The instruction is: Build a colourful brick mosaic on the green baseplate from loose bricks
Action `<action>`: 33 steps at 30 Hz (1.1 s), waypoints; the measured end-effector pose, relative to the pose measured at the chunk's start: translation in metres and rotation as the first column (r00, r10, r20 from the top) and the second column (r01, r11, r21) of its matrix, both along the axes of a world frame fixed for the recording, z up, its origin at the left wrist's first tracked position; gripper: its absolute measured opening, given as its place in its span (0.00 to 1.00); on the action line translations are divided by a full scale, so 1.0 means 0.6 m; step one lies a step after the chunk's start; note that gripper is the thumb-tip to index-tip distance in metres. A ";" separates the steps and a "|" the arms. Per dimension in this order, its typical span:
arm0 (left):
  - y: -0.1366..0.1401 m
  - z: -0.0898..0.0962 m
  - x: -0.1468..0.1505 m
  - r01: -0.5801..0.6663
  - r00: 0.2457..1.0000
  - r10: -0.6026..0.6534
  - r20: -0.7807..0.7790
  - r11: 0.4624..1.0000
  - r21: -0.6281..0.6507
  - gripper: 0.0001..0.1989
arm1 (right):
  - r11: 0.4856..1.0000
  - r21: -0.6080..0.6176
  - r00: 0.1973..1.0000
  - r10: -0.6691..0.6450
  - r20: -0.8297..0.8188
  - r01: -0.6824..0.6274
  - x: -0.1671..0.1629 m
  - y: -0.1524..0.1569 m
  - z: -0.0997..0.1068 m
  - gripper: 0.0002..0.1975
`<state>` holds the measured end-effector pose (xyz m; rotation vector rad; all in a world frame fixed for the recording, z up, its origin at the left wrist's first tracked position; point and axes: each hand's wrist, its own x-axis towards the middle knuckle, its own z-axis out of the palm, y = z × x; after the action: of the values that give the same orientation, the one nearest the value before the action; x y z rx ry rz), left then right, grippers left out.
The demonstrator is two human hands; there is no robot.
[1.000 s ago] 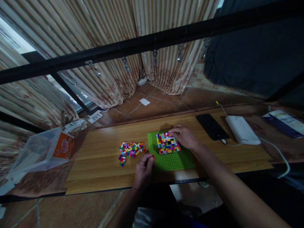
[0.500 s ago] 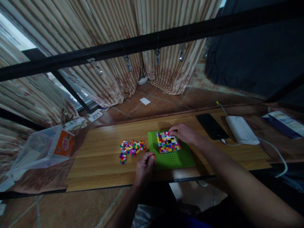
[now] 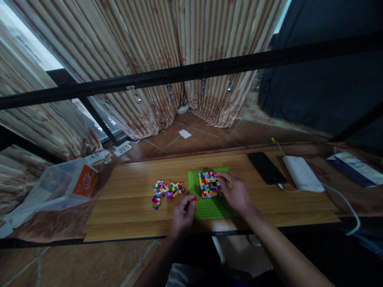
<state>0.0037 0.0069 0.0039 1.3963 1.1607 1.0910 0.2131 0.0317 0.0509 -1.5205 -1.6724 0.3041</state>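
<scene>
A green studded baseplate (image 3: 206,211) lies on the wooden board, and a square block of multicoloured toy bricks (image 3: 207,185) is built up on it. My left hand (image 3: 183,215) is closed in a pinch by the plate's left edge, with a small red toy brick (image 3: 195,199) at its fingertips. At the right side of the block, my right hand (image 3: 236,193) has its fingertips pressed together at the top. Whatever they may hold is too small to make out. Loose coloured bricks (image 3: 167,190) lie in a pile left of the plate.
To the right on the board (image 3: 125,199) are a black phone (image 3: 266,167) and a white power bank (image 3: 303,173), joined by a cable. A clear plastic box (image 3: 56,187) with an orange label stands at the left. A dark metal bar (image 3: 191,73) crosses beyond the board.
My right hand has come nearer along the block's right side from its far corner. My left hand stays beside the plate with the red brick. The view has shifted slightly.
</scene>
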 end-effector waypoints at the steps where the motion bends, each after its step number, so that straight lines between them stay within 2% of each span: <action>1: 0.000 -0.001 0.000 0.000 1.000 0.000 0.016 1.000 -0.005 0.12 | 0.999 0.015 0.999 0.031 -0.026 -0.031 -0.016 -0.017 0.000 0.12; 4: 0.000 -0.005 0.001 0.003 0.998 -0.003 0.063 1.000 -0.011 0.13 | 0.993 -0.023 0.993 0.116 -0.037 -0.117 -0.065 -0.059 -0.006 0.10; 7: -0.001 -0.006 -0.002 0.020 0.997 -0.020 0.078 1.000 0.002 0.15 | 0.991 -0.062 0.993 0.121 0.001 -0.121 -0.100 -0.078 -0.016 0.10; 13: -0.002 0.004 -0.005 0.039 0.995 -0.040 0.093 0.999 0.016 0.19 | 0.987 -0.156 0.987 0.071 0.142 -0.048 -0.126 -0.069 -0.021 0.12; 17: -0.002 0.008 -0.004 0.039 0.994 -0.041 0.102 0.999 0.020 0.17 | 0.979 -0.189 0.988 0.098 0.121 -0.074 -0.132 -0.066 -0.018 0.11; 25: -0.003 0.015 -0.002 0.028 0.994 -0.025 0.109 0.999 -0.026 0.16 | 0.983 -0.139 0.993 0.117 -0.034 -0.120 -0.131 -0.064 -0.023 0.12; 33: -0.001 0.020 -0.003 0.007 0.995 -0.006 0.095 1.000 -0.014 0.13 | 0.988 -0.053 0.984 0.150 0.092 -0.145 -0.131 -0.072 -0.020 0.14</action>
<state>0.0018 0.0060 0.0160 1.3223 1.0929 1.1299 0.1344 -0.0113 0.0388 -1.4677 -1.8704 0.3559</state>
